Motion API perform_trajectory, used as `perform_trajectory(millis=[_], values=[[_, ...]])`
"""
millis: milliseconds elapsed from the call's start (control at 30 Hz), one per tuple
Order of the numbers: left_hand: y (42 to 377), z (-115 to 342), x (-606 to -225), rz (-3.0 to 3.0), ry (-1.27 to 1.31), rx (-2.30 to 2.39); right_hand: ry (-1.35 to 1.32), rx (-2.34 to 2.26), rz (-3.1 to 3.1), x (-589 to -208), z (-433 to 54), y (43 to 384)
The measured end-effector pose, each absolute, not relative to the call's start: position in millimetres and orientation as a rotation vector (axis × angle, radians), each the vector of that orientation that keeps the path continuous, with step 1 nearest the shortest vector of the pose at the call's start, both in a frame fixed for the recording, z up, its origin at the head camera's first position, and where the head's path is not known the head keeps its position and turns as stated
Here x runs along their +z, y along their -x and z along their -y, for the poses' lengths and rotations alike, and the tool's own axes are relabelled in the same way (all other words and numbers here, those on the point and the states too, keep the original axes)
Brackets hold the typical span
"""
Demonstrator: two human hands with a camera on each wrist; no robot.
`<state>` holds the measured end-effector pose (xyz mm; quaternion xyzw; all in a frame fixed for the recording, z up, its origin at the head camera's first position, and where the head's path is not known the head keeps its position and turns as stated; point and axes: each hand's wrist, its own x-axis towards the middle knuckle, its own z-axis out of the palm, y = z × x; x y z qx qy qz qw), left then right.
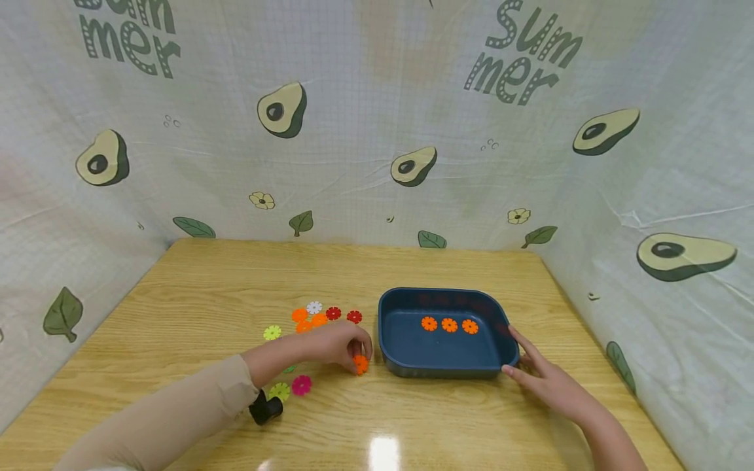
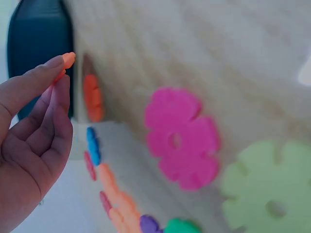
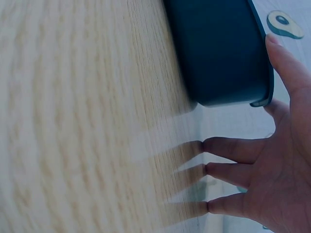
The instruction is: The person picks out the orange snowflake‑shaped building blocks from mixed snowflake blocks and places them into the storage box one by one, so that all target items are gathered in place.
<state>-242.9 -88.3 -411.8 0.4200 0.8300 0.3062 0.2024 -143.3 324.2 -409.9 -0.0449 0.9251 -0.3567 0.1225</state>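
Observation:
My left hand (image 1: 344, 343) pinches an orange flower-shaped disc (image 2: 69, 59) between thumb and fingertips, just left of the dark blue tray (image 1: 444, 374). Another orange disc (image 2: 93, 98) rests on the table by that hand in the left wrist view. At the tray's right front corner, my right hand (image 1: 550, 386) touches the rim with thumb and index finger. The other fingers (image 3: 233, 149) are spread straight, their tips on the table. Inside the tray, three orange discs (image 1: 449, 325) lie in a row.
Several loose flower discs lie around my left forearm: red (image 1: 333, 313), white (image 1: 314, 307), yellow (image 1: 272, 333) and pink (image 1: 302, 385) among them. A black wrist device (image 1: 266, 409) sits under the left sleeve. A printed cloth (image 1: 353, 196) hangs behind the wooden table (image 1: 471, 418).

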Motion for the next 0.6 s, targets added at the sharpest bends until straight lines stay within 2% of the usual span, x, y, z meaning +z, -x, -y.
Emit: perform_trajectory(millis=[600], values=[[265.6, 93.3, -355.0, -2.392, -1.107, 0.970, 0.123, -1.028, -2.721, -409.2, -323.6, 142.7]])
